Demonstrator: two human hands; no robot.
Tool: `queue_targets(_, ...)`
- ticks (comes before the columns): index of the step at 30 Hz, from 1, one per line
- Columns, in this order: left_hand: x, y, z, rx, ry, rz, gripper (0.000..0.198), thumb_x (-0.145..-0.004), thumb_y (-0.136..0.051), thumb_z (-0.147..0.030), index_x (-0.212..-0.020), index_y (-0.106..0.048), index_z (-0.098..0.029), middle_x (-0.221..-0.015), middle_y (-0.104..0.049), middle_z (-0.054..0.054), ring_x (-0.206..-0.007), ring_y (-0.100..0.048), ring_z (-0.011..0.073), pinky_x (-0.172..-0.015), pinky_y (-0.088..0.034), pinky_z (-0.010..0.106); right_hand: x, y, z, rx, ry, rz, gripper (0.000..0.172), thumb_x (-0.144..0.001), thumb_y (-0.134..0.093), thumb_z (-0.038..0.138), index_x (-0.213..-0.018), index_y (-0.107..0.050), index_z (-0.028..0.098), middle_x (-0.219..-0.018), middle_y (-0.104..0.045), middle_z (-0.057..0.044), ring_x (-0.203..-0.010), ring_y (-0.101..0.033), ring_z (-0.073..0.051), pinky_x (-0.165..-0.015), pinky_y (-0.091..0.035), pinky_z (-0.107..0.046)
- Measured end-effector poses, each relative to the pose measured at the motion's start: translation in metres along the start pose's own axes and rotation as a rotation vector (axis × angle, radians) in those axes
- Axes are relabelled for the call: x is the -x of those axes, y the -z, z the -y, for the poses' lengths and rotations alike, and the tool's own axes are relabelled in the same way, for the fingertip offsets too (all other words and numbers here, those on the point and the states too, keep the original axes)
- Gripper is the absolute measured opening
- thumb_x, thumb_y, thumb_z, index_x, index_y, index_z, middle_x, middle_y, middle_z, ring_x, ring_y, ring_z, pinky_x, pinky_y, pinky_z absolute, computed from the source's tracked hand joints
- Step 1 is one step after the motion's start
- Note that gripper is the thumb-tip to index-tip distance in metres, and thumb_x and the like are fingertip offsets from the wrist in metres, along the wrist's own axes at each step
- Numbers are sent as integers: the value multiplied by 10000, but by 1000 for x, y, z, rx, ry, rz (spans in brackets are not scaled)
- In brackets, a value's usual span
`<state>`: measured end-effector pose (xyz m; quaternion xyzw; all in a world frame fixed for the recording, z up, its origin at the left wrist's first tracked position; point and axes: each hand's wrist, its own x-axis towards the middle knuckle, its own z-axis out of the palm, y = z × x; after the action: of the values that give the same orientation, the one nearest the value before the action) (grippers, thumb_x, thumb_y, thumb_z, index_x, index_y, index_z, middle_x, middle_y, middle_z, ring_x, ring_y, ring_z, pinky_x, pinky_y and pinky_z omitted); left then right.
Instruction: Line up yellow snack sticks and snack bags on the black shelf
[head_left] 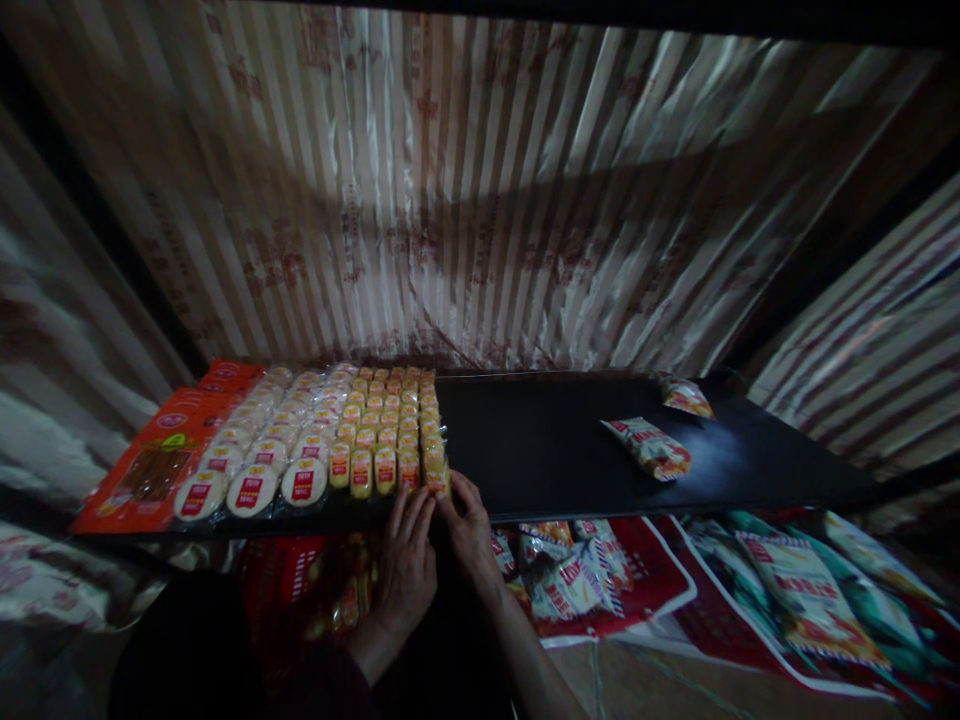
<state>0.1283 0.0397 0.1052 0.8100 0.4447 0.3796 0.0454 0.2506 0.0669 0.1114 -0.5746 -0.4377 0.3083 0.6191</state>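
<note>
A black shelf (pixel 555 450) carries rows of small yellow snack packets (pixel 390 420) and rows of round white cakes in clear wrap (pixel 262 450). My left hand (pixel 405 565) and my right hand (pixel 469 530) meet at the shelf's front edge. Their fingertips press on the nearest yellow packets at the right end of the rows. The fingers are held together and partly curled; whether they grip a packet is unclear. An orange-red flat package (pixel 161 460) lies at the shelf's left end.
Two loose snack bags (pixel 651 447) lie on the right part of the shelf. Below, a red basket (pixel 292 600) holds packets, and more snack bags (pixel 577 580) lie on printed sheets. Striped shiny fabric (pixel 450 200) lines the back and sides.
</note>
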Motion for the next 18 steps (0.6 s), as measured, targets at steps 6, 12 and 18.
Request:
queue_targets(6, -3, -1, 1, -45, -24, -6, 620, -801, -351, -14, -1403, -355, -162, -1445, -425, 49, -1423, -170, 209, -1099, -359, 431, -2, -2, -10, 76, 29, -1, 417, -762, -611, 495, -1079, -679, 234, -1178, -580, -106, -1110, -542, -252, -956, -467, -419)
queue_targets(12, -4, -4, 7, -101, -84, -46, 641, -807, -343, -5, -1428, -304, -159, -1448, -420, 63, -1423, -169, 221, -1087, -368, 441, -3, -6, -11, 227, 66, 15, 448, -810, -545, 499, -1132, -661, 210, -1185, -609, -120, -1120, -536, -256, -991, -425, -441)
queue_targets(18, -2, -15, 12, -147, -133, -103, 637, -824, -352, -7, -1437, -282, -165, -1427, -446, 80, -1422, -171, 235, -1060, -393, 438, -3, -8, -5, 167, 43, 49, 483, -848, -491, 476, -1205, -603, 171, -1251, -594, -128, -1171, -536, -240, -1034, -401, -419)
